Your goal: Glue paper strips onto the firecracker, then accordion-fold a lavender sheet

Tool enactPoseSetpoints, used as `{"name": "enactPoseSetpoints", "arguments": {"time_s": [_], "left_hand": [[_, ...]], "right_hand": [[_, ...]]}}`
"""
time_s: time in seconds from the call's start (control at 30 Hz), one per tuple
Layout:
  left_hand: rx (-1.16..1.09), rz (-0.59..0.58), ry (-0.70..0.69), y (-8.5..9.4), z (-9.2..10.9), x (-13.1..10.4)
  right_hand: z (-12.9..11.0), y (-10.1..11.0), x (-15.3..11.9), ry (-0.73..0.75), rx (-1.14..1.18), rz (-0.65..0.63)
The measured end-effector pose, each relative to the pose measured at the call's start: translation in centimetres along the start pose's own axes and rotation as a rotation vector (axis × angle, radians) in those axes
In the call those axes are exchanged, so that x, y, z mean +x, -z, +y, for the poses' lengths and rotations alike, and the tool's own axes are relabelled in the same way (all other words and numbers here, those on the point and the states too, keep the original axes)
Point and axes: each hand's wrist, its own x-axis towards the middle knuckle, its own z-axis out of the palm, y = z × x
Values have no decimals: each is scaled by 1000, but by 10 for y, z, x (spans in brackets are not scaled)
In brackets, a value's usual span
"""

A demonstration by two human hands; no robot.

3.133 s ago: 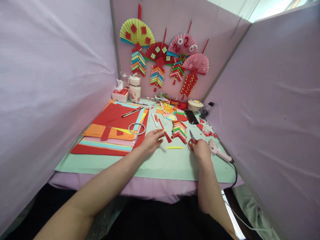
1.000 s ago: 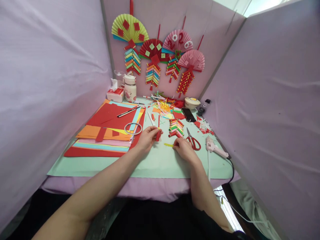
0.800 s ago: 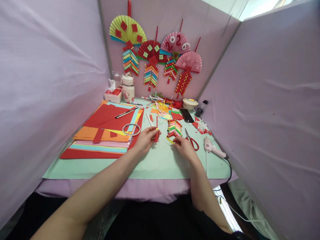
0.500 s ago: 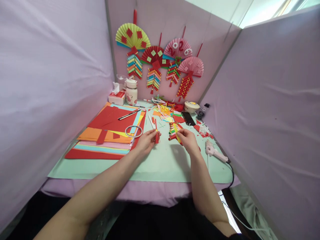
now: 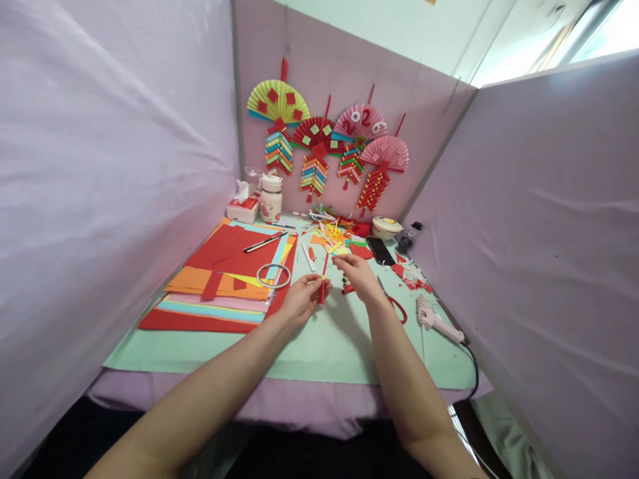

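Note:
My left hand [image 5: 305, 298] is closed in a pinch on a small red paper tassel [image 5: 322, 293]. A yellow band circles the tassel, and its thin red stem points up and away from me. Close by on the right, my right hand [image 5: 357, 274] pinches a yellow paper strip [image 5: 336, 247] near the top of that stem. Part of the strip is hidden by the fingers. Behind and under my right hand lie small rolled paper tubes [image 5: 347, 287], mostly covered. A pair of scissors [image 5: 398, 309] with red handles rests beside my right wrist.
Coloured paper sheets [image 5: 200, 322] are stacked at left, with a ring [image 5: 273, 266] and a craft knife [image 5: 264, 242] on top. A glue gun [image 5: 436, 319] lies at right, near a phone [image 5: 381, 251]. Paper scraps, a bottle [image 5: 271, 199] and a lidded bowl [image 5: 387, 228] stand behind.
My right hand has moved left with the yellow strip, up to the tassel's stem. My left hand still grips the tassel. The scissors have come into sight, and the view has tilted up.

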Motion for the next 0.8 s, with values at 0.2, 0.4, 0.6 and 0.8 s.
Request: {"name": "enactPoseSetpoints", "arguments": {"time_s": [0.2, 0.4, 0.6, 0.8], "left_hand": [[146, -108, -86, -3, -2, -3], [285, -173, -143, -6, -3, -8], [425, -143, -187, -5, -5, -7], [479, -169, -255, -6, -5, -9]], "right_hand": [[25, -8, -48, -82, 195, -48], [34, -14, -48, -49, 290, -60], [35, -12, -50, -33, 304, -5], [33, -10, -51, 67, 240, -19]]}}
